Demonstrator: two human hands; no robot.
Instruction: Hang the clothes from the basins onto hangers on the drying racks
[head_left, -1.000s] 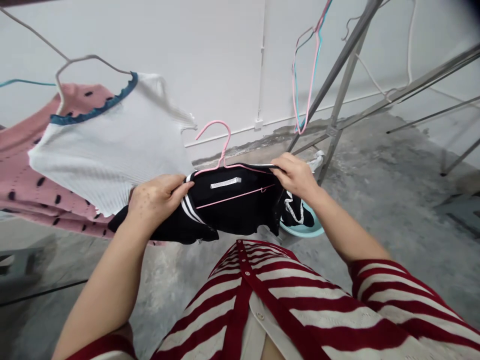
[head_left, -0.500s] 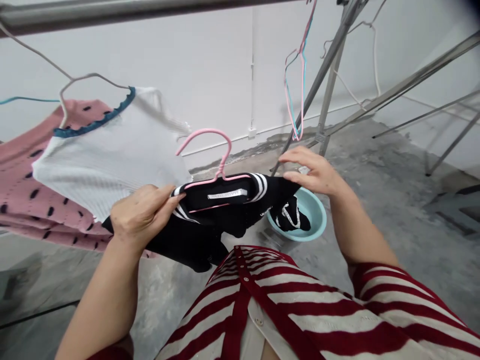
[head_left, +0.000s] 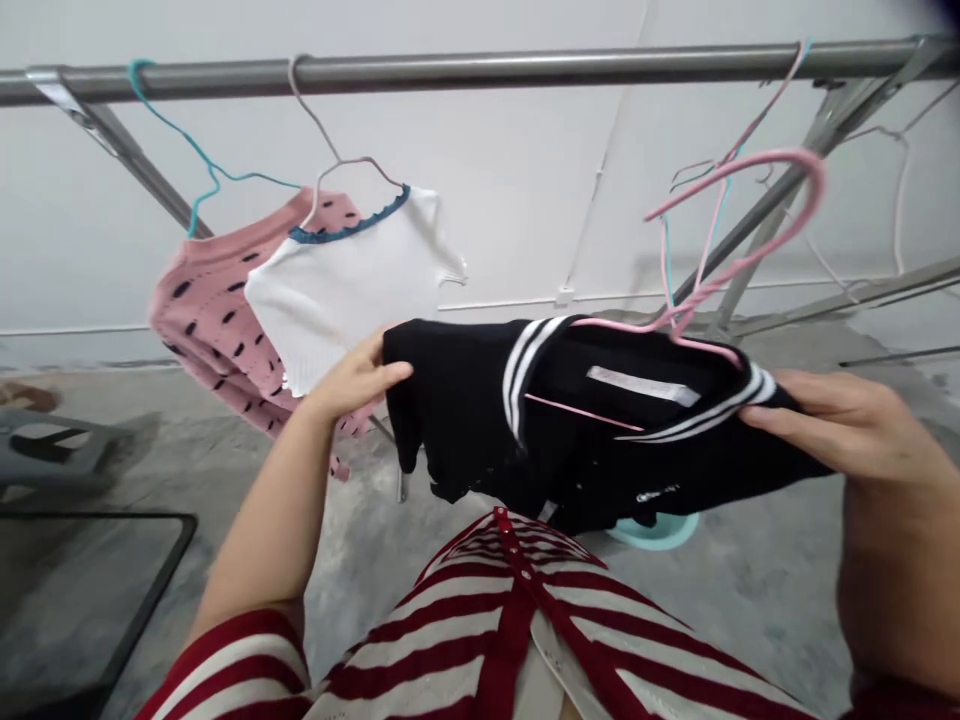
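Note:
I hold a black top [head_left: 480, 420] with white stripes at the collar, spread out in front of my chest on a pink hanger [head_left: 739, 230]. My left hand [head_left: 352, 380] pinches the garment's left shoulder edge. My right hand [head_left: 847, 425] grips the right shoulder end, fingers closed over the cloth. The hanger's hook rises just below the metal rail [head_left: 480, 70]. A white label shows inside the collar.
A white top with blue trim [head_left: 352, 280] and a pink dotted top [head_left: 202, 310] hang on the rail at left. Spare pink and teal wire hangers [head_left: 701, 230] hang at right. A teal basin [head_left: 660, 530] sits on the concrete floor below. Rack legs slant at right.
The view has tilted up and the rail now shows. Both hands have raised the black top and spread it wider; my right hand moved right and closed on the shoulder.

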